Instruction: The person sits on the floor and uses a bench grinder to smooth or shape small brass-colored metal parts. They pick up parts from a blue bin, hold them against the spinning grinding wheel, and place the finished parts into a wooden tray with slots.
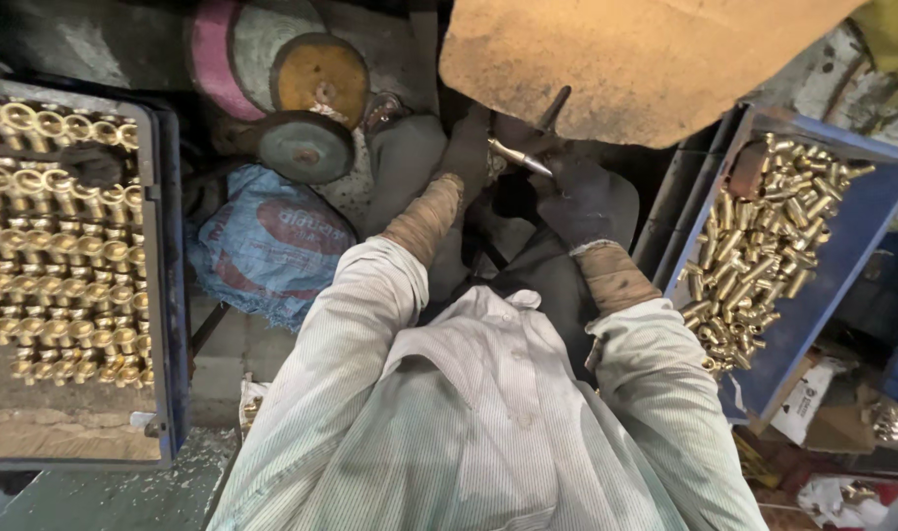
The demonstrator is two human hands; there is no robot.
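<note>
We hold a slim metal fitting up to the big tan buffing wheel, far and centre. Our gloved right hand grips it; our gloved left hand pinches its far end. We judge polishing underway, calling for steady pressure. The piece looks pale, silvery and tubular.

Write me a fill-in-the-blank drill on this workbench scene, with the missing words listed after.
1. Both hands wear dark ____.
2. The right hand and left hand hold a slim ____ part under the big wheel.
3. The loose brass pieces lie in a ____ tray on the person's right.
4. In the left tray, brass fittings sit in neat ____.

Missing words: gloves; metal; blue; rows
</note>
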